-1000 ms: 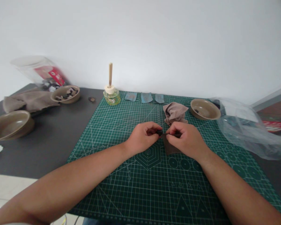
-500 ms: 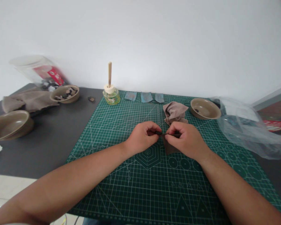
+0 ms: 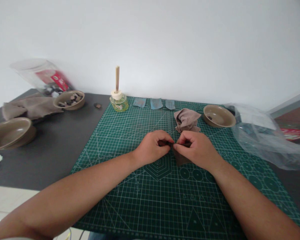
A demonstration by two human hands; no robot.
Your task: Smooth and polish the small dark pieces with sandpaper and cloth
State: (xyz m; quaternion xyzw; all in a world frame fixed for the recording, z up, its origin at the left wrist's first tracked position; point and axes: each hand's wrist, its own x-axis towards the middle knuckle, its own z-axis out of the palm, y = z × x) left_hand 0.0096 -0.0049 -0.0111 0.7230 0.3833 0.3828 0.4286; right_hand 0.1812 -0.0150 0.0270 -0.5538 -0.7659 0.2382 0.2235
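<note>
Over the middle of the green cutting mat (image 3: pixel 130 140), my two hands meet fingertip to fingertip. My left hand (image 3: pixel 153 146) is closed in a pinch on a small dark piece, mostly hidden by the fingers. My right hand (image 3: pixel 196 146) pinches a brown cloth (image 3: pixel 182 159), whose lower corner hangs down below the fingers. Where the dark piece meets the cloth is too small to make out. Just behind my right hand lies a crumpled mauve-brown cloth (image 3: pixel 187 119).
A brown bowl (image 3: pixel 219 116) and clear plastic bag (image 3: pixel 262 143) stand right. Along the wall are a reed diffuser (image 3: pixel 119 101) and three blue-grey patches (image 3: pixel 156 103). Left: a bowl of small pieces (image 3: pixel 70 107), another bowl (image 3: pixel 10 135), a cloth (image 3: pixel 37 107), a plastic jar (image 3: pixel 40 75).
My fingertips have come closer together, my left hand shifting slightly right. Less of the dark piece shows between them.
</note>
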